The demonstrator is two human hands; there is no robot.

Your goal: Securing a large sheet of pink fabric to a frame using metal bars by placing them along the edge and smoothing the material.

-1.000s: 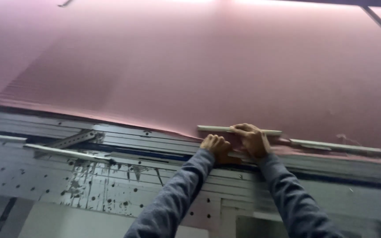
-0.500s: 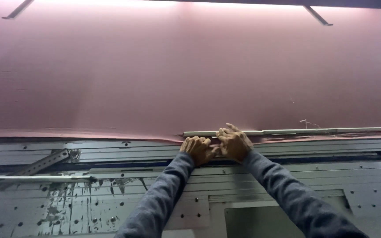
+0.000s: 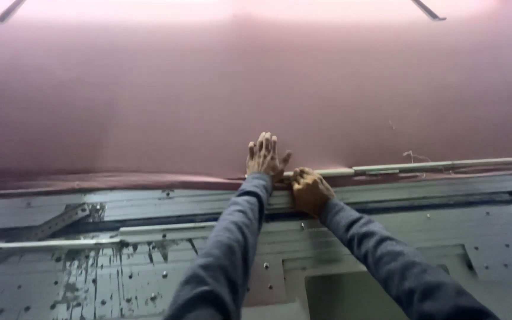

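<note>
A worker in grey sleeves leans over a wide sheet of pink fabric [image 3: 220,101] stretched across a metal worktop [image 3: 120,207], the left hand [image 3: 265,156] spread flat with fingers open on the cloth's near edge, gripping nothing. The right hand [image 3: 310,189] is curled closed over the near end of a long pale metal bar [image 3: 422,166] that runs away to the right along the fabric's border. The bar lies just at the hem, touching the cloth, and the two hands sit side by side, nearly touching. Doing this step well appears to call for steady downward pressure from the flat palm so the cloth does not creep, while the closed hand keeps the bar level and parallel with the edge. The fabric looks smooth and taut over most of its span, finely ribbed, with a slight ripple and darker fold along the near hem and a few loose threads [image 3: 411,155] by the bar. To the left, a perforated steel strap [image 3: 54,223] rests on the paint-spattered worktop, well apart from both hands.
</note>
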